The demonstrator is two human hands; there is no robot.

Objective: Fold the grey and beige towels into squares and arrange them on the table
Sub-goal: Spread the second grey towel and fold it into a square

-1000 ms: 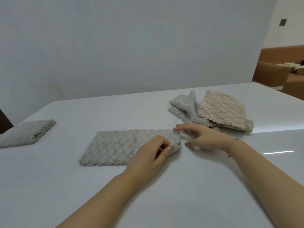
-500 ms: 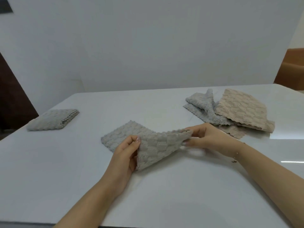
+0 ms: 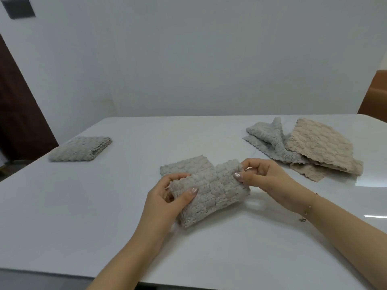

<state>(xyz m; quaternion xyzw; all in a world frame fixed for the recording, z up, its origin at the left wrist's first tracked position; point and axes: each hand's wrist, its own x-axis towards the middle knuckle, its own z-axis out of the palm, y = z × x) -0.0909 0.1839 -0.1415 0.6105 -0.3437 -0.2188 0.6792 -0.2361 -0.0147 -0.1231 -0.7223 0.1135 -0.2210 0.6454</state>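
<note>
A grey textured towel (image 3: 211, 191) lies at the middle of the white table (image 3: 83, 216), its right end lifted and curled over toward the left. My left hand (image 3: 167, 197) pinches the near corner of that lifted end. My right hand (image 3: 266, 178) pinches its far corner. The towel's left end (image 3: 184, 167) still rests on the table. A folded grey towel (image 3: 80, 148) sits at the far left. At the far right lies a heap with an unfolded grey towel (image 3: 268, 139) and beige towels (image 3: 322, 147).
The table's near edge runs along the bottom of the view. A plain wall stands behind the table, with a dark door (image 3: 18, 114) at the left and a brown sofa (image 3: 374, 97) at the right edge.
Both hands took hold of the flat towel's right end, lifted it and carried it leftward over the rest of the towel. The camera has turned to the left.
</note>
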